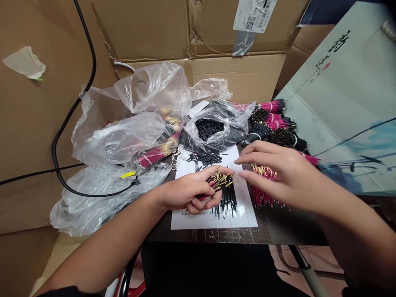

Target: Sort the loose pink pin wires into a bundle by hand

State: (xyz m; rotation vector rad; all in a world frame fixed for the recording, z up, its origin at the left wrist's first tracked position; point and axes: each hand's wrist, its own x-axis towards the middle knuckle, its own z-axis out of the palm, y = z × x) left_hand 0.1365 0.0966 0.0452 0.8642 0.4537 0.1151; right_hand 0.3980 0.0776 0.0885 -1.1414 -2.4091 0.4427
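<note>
Head view showed a clear bag [216, 128] holding black tubes; left hand [188, 194] clutched a wire bundle [222, 187], right hand [278, 173] hovered half-open beside it, empty.

Near edge of the white paper sheet [213, 220] lies bare; open approach from the front. Behind it, loose black tube pieces [206, 157] and an open plastic bag [216, 128] block the middle. Crumpled clear bags [120, 136] crowd the left. Bundled wires [272, 121] close the right rear. Cardboard box wall [241, 74] shuts the back.
</note>
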